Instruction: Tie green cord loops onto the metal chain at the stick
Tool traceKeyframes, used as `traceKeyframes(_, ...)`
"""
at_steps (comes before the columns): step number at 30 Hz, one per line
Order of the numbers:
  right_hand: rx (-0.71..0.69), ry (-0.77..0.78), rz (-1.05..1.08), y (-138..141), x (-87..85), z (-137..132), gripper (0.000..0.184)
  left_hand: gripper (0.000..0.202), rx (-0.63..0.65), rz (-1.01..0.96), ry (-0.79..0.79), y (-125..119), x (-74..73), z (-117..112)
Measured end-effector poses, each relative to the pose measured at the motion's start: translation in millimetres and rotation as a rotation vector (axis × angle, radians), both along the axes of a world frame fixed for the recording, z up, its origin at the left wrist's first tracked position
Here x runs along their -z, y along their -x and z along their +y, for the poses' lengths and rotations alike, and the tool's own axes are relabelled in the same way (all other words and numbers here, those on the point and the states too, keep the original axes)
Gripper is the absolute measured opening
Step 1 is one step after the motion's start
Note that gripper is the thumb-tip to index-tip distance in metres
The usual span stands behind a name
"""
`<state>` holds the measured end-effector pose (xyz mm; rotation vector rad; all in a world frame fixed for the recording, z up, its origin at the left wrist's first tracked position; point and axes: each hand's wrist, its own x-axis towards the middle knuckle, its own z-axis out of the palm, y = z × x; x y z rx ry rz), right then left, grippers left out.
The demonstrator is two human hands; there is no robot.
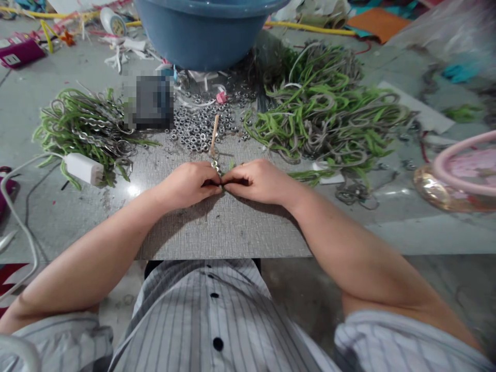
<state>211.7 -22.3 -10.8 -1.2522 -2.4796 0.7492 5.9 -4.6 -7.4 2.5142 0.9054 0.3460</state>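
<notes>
Both my hands meet over the grey tabletop, fingertips pinched together at one spot. My left hand (189, 182) is closed in a pinch, and my right hand (256, 181) pinches against it from the other side. A short string of shiny metal rings (215, 165) shows just above the fingertips. What lies right between the fingers is mostly hidden. Beyond it a thin wooden stick (215, 132) points away from me. Many small metal rings (194, 126) lie scattered behind the stick. To the right of my right hand rests a large heap of green and grey cords (318, 113).
A bundle of green cords with metal rings (89, 124) lies left, beside a white charger plug (83, 168). The blue basin (209, 36) stands at the back. A pink-handled object (465, 170) sits at the right edge. A pixelated dark patch covers something left of the rings.
</notes>
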Motion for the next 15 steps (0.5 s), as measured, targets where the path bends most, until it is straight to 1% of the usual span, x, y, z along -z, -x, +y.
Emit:
traceKeyframes(5, -0.044, 0.032, -0.001, -2.2, -1.2, 1.5, 0.021, 0.01, 0.027, -0.016, 0.032, 1.0, -2.3, 1.5)
traceKeyframes(10, -0.056, 0.017, -0.001, -0.6, -1.8, 0.6, 0.019, 0.011, 0.01, -0.012, 0.062, 0.9, -4.1, 1.9)
traceKeyframes(15, -0.068, 0.01, -0.018, 0.0, -1.4, -1.5, 0.019, 0.011, 0.006, 0.01, 0.055, 0.8, -4.0, 2.6)
